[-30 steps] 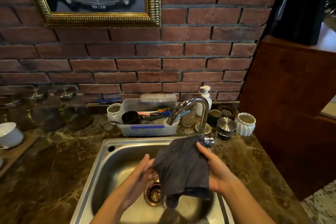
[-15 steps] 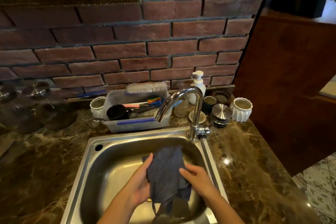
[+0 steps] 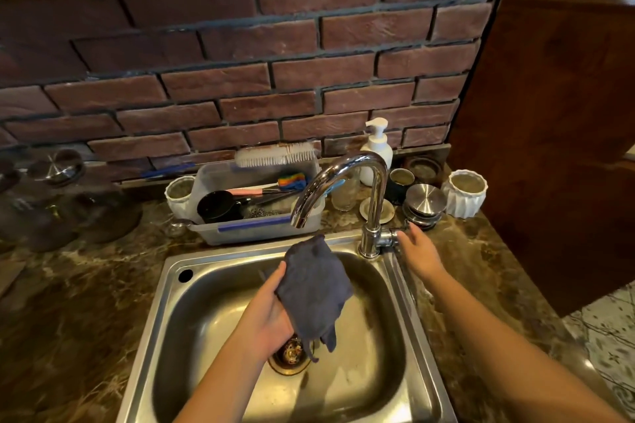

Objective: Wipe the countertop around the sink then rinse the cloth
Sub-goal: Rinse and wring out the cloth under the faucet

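A dark grey cloth hangs crumpled over the steel sink, just below the spout of the chrome tap. My left hand grips the cloth from its left side, above the drain. My right hand is off the cloth and reaches to the small tap handle at the tap's base, fingertips pinching its end. I see no water coming from the spout. The brown marble countertop surrounds the sink.
Behind the sink stands a clear plastic tub with brushes and utensils. A white soap pump, small cups, steel lids and a white ribbed pot crowd the back right. Glass jars stand at the left. A brick wall rises behind.
My right hand has let go of the cloth and moved right to the tap handle. My left hand alone now holds the cloth, raised nearer the spout.
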Demonstrator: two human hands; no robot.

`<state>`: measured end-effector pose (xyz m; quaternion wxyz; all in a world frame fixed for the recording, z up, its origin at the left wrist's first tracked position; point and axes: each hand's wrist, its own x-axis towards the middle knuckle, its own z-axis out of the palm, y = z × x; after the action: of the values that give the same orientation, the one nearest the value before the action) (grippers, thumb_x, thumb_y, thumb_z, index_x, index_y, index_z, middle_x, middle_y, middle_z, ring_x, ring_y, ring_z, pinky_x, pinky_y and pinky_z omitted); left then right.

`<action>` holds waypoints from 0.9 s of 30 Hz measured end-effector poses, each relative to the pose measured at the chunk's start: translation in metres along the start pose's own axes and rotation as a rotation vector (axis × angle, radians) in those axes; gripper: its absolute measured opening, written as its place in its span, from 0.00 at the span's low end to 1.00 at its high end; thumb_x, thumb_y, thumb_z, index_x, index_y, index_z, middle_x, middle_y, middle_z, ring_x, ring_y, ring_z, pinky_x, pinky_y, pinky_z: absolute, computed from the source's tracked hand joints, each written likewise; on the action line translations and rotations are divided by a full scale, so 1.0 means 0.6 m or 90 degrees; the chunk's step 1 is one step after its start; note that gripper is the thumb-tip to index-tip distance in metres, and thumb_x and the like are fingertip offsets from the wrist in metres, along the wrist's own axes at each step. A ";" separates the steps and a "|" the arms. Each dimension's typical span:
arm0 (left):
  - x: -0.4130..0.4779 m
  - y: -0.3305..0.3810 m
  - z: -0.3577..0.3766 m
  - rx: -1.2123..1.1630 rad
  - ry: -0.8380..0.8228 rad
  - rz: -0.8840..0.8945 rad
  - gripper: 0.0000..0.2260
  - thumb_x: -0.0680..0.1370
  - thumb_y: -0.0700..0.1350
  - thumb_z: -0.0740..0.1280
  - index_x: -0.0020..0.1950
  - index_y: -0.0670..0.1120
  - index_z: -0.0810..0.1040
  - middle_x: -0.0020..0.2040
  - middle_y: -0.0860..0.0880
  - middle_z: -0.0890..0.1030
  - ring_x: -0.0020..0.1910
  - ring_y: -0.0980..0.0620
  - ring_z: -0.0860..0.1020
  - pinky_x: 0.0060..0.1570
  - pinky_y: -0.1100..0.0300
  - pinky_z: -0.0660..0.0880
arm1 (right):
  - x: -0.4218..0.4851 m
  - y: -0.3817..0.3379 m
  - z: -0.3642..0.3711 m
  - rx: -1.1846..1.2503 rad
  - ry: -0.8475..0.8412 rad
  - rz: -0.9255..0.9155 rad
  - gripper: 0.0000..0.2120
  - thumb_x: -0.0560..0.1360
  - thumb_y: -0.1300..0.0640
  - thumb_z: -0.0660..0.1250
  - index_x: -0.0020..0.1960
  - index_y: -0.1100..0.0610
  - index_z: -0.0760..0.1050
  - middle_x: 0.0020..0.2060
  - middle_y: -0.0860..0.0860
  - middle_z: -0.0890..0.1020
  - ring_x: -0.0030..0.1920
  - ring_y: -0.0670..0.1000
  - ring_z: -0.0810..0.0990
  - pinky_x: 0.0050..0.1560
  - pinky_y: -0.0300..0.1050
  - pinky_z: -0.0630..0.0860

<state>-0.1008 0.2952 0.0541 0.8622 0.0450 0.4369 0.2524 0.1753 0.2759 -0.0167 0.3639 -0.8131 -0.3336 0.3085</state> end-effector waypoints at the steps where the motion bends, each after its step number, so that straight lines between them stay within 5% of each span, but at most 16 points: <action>1: 0.000 0.002 0.004 -0.003 0.000 0.003 0.15 0.80 0.49 0.62 0.60 0.41 0.78 0.56 0.37 0.82 0.57 0.38 0.78 0.55 0.42 0.72 | 0.011 -0.001 -0.002 -0.037 0.004 0.001 0.24 0.82 0.52 0.58 0.75 0.61 0.62 0.69 0.60 0.72 0.68 0.60 0.71 0.67 0.52 0.67; 5: 0.005 0.007 0.013 0.016 0.001 0.016 0.13 0.80 0.46 0.63 0.61 0.40 0.77 0.57 0.37 0.82 0.58 0.38 0.78 0.55 0.43 0.73 | 0.042 -0.002 -0.012 -0.091 0.035 -0.005 0.17 0.82 0.54 0.58 0.56 0.65 0.78 0.53 0.62 0.81 0.55 0.60 0.78 0.48 0.45 0.68; 15: 0.005 0.022 0.018 0.044 -0.005 0.069 0.10 0.81 0.46 0.61 0.57 0.42 0.77 0.48 0.40 0.85 0.54 0.41 0.80 0.50 0.46 0.74 | 0.050 -0.008 -0.013 -0.073 0.066 0.048 0.20 0.83 0.56 0.54 0.33 0.59 0.69 0.39 0.61 0.78 0.45 0.59 0.77 0.46 0.47 0.68; 21: 0.010 0.024 0.017 0.038 -0.015 0.076 0.11 0.82 0.45 0.61 0.57 0.42 0.78 0.48 0.41 0.85 0.53 0.42 0.80 0.50 0.47 0.74 | 0.059 -0.001 -0.008 0.070 0.067 0.135 0.19 0.82 0.54 0.56 0.35 0.59 0.72 0.41 0.65 0.80 0.42 0.61 0.79 0.49 0.58 0.77; 24: 0.017 0.025 0.011 0.041 -0.014 0.092 0.12 0.81 0.46 0.62 0.59 0.42 0.79 0.53 0.40 0.84 0.57 0.41 0.79 0.53 0.47 0.73 | 0.049 -0.008 -0.005 0.290 0.069 0.215 0.15 0.82 0.54 0.58 0.39 0.58 0.72 0.37 0.58 0.76 0.35 0.54 0.74 0.33 0.48 0.73; 27: 0.021 0.025 0.002 0.061 0.008 0.103 0.13 0.80 0.47 0.63 0.61 0.42 0.78 0.56 0.40 0.82 0.57 0.41 0.78 0.52 0.46 0.73 | 0.028 -0.003 0.013 0.397 0.118 0.217 0.11 0.82 0.54 0.57 0.41 0.52 0.70 0.35 0.51 0.73 0.34 0.48 0.71 0.28 0.39 0.69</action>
<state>-0.0993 0.3142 0.0502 0.8331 0.1192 0.4491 0.3002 0.1787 0.2928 -0.0235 0.5664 -0.7315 -0.0490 0.3764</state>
